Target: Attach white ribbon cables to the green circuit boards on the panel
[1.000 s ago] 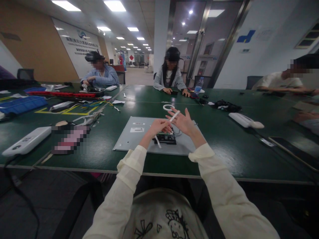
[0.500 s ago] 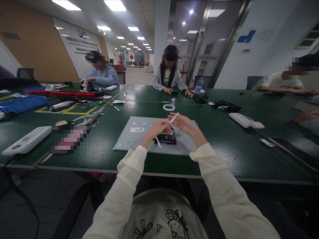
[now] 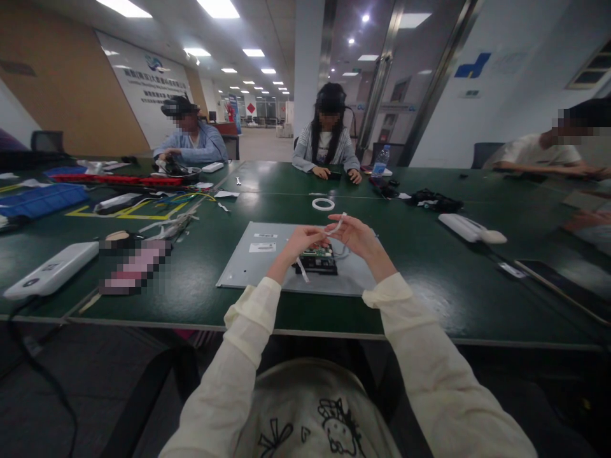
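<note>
My left hand (image 3: 304,240) is closed in a pinch on one end of a narrow white tape strip (image 3: 342,221). The strip curves up to the fingers of my right hand (image 3: 359,238), which are bent around its other end. Just below my hands lies a black device with a bare green circuit board (image 3: 319,253). A second white strip (image 3: 302,270) hangs down beside its left edge; where its upper end is fixed is hidden by my left hand. The device rests on a grey flat panel (image 3: 248,267) with labels on it.
Beyond the panel lies a white tape roll (image 3: 323,204). On the left are a white power bank (image 3: 52,270), a pink phone (image 3: 136,266) and a blue tray (image 3: 42,200). On the right are a white device (image 3: 461,229) and a dark phone (image 3: 563,289). Other people sit around the table.
The strip between my hands was straight and now bends. My right fingers have curled in around it, and my left hand has shifted slightly, showing more of the circuit board.
</note>
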Available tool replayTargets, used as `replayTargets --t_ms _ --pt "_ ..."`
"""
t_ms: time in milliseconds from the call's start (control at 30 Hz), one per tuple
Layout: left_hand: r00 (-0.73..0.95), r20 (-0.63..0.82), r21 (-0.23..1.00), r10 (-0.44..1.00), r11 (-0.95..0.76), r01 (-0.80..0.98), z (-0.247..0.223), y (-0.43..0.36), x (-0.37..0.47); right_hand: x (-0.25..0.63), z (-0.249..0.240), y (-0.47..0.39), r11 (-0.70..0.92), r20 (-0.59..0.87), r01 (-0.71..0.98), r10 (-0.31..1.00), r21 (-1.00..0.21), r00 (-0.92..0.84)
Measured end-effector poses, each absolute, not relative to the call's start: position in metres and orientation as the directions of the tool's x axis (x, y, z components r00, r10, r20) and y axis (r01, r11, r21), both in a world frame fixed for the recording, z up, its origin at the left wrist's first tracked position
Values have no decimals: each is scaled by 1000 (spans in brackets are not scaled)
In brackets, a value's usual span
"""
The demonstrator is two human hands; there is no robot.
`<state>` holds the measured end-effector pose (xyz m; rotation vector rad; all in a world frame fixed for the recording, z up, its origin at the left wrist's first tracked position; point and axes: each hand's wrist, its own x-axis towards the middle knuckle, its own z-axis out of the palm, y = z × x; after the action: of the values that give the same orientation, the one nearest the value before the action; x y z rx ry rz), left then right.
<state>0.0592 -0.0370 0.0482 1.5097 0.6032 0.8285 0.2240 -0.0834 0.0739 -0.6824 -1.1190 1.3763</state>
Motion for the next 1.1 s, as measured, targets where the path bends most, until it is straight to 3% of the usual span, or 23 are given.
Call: replayTargets --t_ms 200,400,500,800,967,1100 --pt "574 175 984 800 -128 -121 44 -33 64 228 73 -79 81 125 -451 990 -889 -70" --pt "576 194 977 794 -102 -188 48 -34 65 225 72 -74 99 144 -468 988 -878 -61" --pt "616 179 982 768 -100 -160 48 -37 64 224 70 -72 100 146 -471 987 -876 -63" --pt "517 165 985 840 -166 -46 37 -28 66 217 62 -66 130 164 -387 985 -913 -56" --pt "562 178 981 808 -189 -38 40 -30 66 222 53 -56 173 138 -249 979 -953 153" --pt "587 170 981 791 -195 -22 38 -30 66 233 55 -55 159 53 -322 947 -933 316"
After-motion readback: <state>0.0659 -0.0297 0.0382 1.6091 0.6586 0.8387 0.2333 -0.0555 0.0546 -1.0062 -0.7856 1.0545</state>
